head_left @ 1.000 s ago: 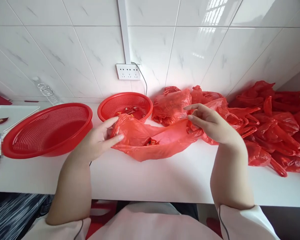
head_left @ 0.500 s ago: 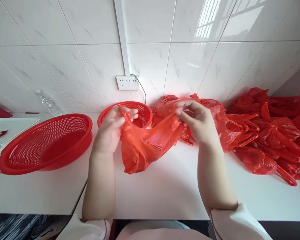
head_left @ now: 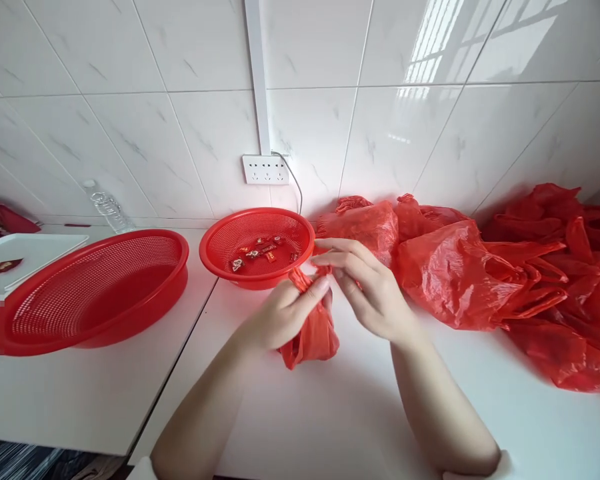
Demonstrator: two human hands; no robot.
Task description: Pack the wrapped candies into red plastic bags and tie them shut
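Hiding bag (head_left: 314, 333) contents: left hand (head_left: 280, 317), right hand (head_left: 367, 290)

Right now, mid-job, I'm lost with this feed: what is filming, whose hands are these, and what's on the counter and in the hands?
There is no machine here: a camera worn on a person's head looks forward and down at their own two bare hands. The left hand grips the gathered neck of a small red bag, and the right hand pinches the bag's top next to it. They work over a white counter against a tiled wall. Just behind the hands is a small red basket with a few wrapped sweets in it. To the left is a bigger red basket. To the right lies a pile of red bags.
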